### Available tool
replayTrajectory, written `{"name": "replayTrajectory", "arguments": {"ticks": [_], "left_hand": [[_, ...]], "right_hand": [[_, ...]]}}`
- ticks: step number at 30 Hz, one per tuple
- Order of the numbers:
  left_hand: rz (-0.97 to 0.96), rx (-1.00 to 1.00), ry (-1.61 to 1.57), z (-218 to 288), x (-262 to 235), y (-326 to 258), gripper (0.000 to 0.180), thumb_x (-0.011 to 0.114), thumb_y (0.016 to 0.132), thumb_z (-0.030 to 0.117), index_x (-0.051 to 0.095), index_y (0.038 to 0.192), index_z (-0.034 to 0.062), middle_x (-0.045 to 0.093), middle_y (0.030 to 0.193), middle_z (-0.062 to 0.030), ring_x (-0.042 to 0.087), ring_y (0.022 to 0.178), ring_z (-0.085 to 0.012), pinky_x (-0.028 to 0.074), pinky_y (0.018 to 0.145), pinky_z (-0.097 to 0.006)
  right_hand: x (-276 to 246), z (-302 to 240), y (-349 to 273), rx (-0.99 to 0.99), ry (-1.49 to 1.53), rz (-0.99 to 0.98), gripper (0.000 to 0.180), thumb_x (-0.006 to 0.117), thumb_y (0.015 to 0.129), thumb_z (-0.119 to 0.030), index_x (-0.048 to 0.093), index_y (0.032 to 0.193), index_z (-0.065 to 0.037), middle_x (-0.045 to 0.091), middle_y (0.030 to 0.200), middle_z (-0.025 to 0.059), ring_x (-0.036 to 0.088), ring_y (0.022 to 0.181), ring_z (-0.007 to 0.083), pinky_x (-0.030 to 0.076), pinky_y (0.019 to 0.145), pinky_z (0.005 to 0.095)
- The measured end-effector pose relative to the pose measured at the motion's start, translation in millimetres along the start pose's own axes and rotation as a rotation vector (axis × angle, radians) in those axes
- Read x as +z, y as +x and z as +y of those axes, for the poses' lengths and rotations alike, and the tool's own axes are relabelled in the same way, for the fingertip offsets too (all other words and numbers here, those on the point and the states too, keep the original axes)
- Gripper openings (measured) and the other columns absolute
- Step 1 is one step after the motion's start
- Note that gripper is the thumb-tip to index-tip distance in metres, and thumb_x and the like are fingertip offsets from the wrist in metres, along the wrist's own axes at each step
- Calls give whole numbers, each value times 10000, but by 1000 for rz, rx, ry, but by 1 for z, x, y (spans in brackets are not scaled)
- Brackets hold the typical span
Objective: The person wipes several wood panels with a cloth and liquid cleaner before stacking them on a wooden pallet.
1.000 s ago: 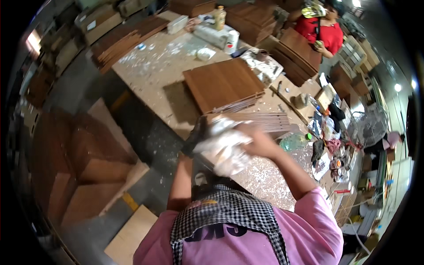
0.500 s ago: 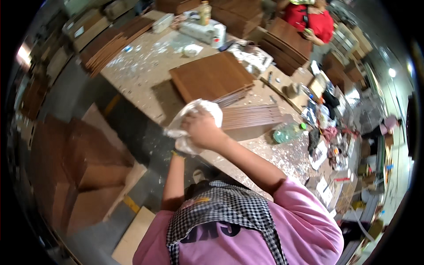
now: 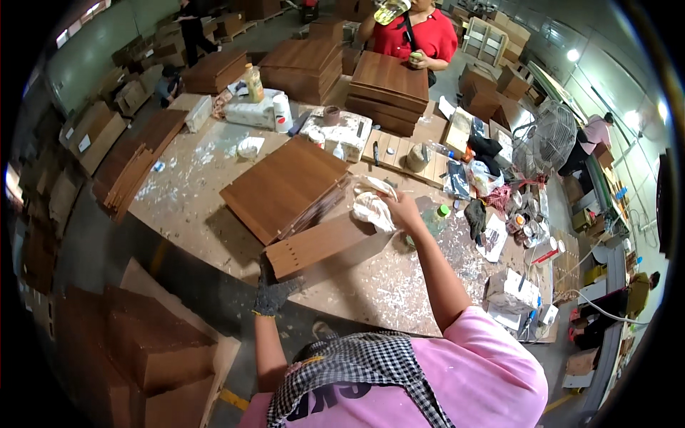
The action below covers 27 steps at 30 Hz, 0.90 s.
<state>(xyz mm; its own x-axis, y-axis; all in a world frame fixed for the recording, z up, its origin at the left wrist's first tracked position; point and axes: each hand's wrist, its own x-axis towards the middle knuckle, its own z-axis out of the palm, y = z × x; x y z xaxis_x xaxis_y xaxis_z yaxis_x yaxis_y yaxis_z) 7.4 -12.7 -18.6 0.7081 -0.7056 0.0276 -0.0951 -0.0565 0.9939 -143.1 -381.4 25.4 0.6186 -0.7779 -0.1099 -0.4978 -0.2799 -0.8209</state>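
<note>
My left hand (image 3: 277, 294), in a dark grey glove, grips the near-left end of a brown wooden board (image 3: 325, 246). The board has a row of small dark holes at that end and is tilted above the worktable. At its far-right end my bare right hand (image 3: 404, 211) holds a bunched white cloth (image 3: 372, 207) against the wood. Just beyond lies a stack of wider brown panels (image 3: 285, 187), its near edge close to the held board. Part of my left fingers is hidden by the board.
A green-capped plastic bottle (image 3: 437, 214) lies right of my right hand. Farther back stand a spray can (image 3: 282, 114), a yellowish bottle (image 3: 253, 83) and panel stacks (image 3: 389, 85). A person in red (image 3: 428, 36) stands across the table. Brown panels (image 3: 164, 342) stand at lower left.
My hands were together at the cloth, beside the thin boards. Now they are apart: my left is on the board's near end, and my right has moved right with the cloth.
</note>
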Motion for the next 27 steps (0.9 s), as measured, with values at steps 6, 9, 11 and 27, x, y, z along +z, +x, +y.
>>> {"name": "replayTrajectory", "arguments": {"ticks": [6, 9, 11, 27], "left_hand": [[-92, -158, 84, -29, 5, 10, 932, 927, 633, 202, 385, 1371, 30, 600, 1224, -127, 582, 1077, -235, 525, 910, -373], [-40, -200, 132, -42, -18, -3, 907, 923, 643, 225, 395, 1353, 27, 608, 1214, -131, 589, 1066, -254, 520, 916, -376], [-45, -204, 161, -52, -18, -7, 892, 918, 655, 249, 395, 1344, 27, 608, 1218, -139, 591, 1071, -272, 515, 925, -376], [-34, -119, 105, -40, -12, -6, 642, 877, 709, 119, 568, 1265, 37, 644, 1139, -85, 589, 1020, -221, 528, 862, -338]], "right_hand": [[-3, 111, 46, 225, 923, -259, 364, 548, 989, -352, 599, 1165, -38, 625, 839, 25, 605, 677, 146, 553, 650, 313], [33, 40, 14, -82, 779, -36, 369, 557, 985, -195, 537, 1294, 5, 664, 1055, 101, 661, 863, 229, 554, 769, 349], [23, 11, -11, 100, 1261, -142, 344, 501, 1011, -156, 525, 1316, 1, 669, 1126, 122, 670, 887, 249, 560, 809, 379], [16, 17, 7, -240, 761, 5, 198, 638, 887, -162, 682, 1038, -42, 689, 879, 19, 609, 921, 104, 512, 738, 324]]}}
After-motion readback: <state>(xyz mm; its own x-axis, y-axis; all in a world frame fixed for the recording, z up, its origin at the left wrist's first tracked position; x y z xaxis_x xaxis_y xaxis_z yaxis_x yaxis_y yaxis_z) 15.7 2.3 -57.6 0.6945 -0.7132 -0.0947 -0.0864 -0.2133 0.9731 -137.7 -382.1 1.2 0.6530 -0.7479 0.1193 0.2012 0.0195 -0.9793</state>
